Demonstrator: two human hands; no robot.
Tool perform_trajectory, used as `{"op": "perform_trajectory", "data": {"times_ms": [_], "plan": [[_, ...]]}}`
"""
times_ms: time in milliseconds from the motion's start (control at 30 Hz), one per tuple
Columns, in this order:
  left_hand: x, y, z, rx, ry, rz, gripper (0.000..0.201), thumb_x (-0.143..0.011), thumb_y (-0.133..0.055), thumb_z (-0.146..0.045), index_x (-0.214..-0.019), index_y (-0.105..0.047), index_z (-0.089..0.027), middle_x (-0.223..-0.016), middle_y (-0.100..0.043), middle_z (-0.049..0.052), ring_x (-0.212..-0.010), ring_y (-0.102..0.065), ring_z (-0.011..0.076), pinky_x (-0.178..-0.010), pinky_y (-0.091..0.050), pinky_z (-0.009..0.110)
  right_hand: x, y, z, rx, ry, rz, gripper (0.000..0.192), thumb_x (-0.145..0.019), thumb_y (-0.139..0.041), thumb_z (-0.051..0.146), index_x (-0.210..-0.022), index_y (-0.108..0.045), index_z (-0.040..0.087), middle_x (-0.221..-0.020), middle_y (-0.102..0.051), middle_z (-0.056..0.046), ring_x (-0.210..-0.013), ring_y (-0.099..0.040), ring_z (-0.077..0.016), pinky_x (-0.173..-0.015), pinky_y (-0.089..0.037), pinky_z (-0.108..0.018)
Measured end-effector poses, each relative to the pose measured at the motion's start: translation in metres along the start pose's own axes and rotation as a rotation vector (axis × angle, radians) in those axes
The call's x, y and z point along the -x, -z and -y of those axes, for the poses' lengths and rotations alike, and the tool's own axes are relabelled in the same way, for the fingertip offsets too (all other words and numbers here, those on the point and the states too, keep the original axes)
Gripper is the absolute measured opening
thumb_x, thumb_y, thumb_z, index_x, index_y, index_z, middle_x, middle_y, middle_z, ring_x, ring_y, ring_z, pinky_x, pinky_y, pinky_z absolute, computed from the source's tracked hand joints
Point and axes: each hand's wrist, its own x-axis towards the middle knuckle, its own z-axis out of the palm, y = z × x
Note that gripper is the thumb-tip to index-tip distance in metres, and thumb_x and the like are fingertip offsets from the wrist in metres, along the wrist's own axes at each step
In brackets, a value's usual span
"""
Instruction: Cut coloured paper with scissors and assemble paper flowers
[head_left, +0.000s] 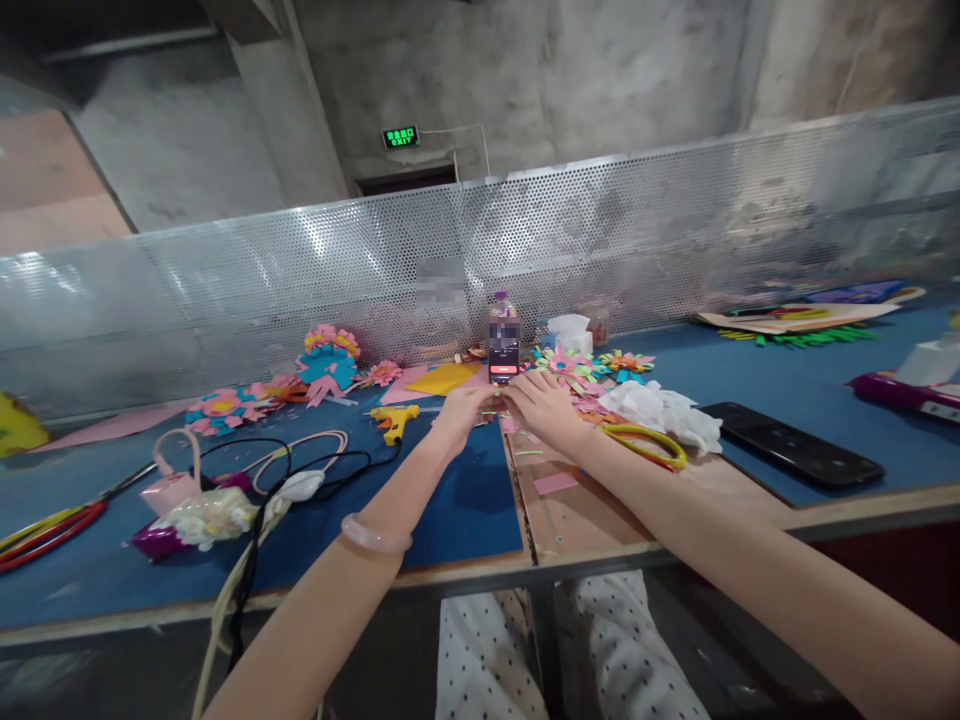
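Both arms stretch forward over the table, and the fingertips meet just below an upright phone with a lit screen. The phone stands in front of a bottle with a purple cap. My left hand has its fingers drawn together, pointing at the phone's lower edge. My right hand comes in from the other side with bent fingers, its tips next to the left ones. Whatever lies between the fingertips is too small to make out. A yellow glue gun rests left of my left hand.
Paper flowers line the back left, more the back right. Crumpled white plastic, yellow-handled scissors and a black phone lie on the right. Tangled cables cover the left. A perforated metal panel stands behind.
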Motion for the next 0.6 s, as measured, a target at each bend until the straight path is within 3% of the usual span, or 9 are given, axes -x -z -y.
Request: {"op": "perform_trajectory", "data": {"times_ms": [200,400,600], "plan": [[0.0019,-0.0010,-0.0024,-0.117,-0.104,-0.016,0.030,-0.068,-0.062,-0.037,-0.083,-0.069,-0.013,-0.081,-0.068,0.008,-0.075,-0.059,0.0161,-0.067,-0.043,0.026,-0.0003,-0.0030,0.0004,-0.054,-0.080,-0.012,0.020,-0.089,-0.041,0.021,-0.094,-0.059,0.016,-0.086,-0.060,-0.008,-0.082,-0.043,-0.0208,-0.073,-0.032,-0.033],[0.0021,0.0025,-0.0074,-0.436,-0.277,-0.020,0.032,-0.074,-0.054,-0.040,-0.066,-0.067,-0.013,-0.066,-0.063,0.002,-0.066,-0.053,0.0142,-0.062,-0.040,0.023,0.0002,-0.0051,0.0030,-0.212,-0.272,0.057,0.012,-0.086,-0.046,0.022,-0.085,-0.058,0.017,-0.087,-0.059,-0.007,-0.087,-0.044,-0.0209,-0.078,-0.032,-0.034],[0.0013,0.0059,-0.0082,-0.557,-0.302,-0.001,0.033,-0.076,-0.050,-0.039,-0.057,-0.059,-0.014,-0.054,-0.051,-0.002,-0.056,-0.043,0.0110,-0.054,-0.032,0.022,0.0005,-0.0079,0.0001,-0.446,-0.433,0.106,0.009,-0.083,-0.049,0.020,-0.081,-0.058,0.018,-0.088,-0.059,-0.006,-0.088,-0.046,-0.0203,-0.080,-0.033,-0.033]]}}
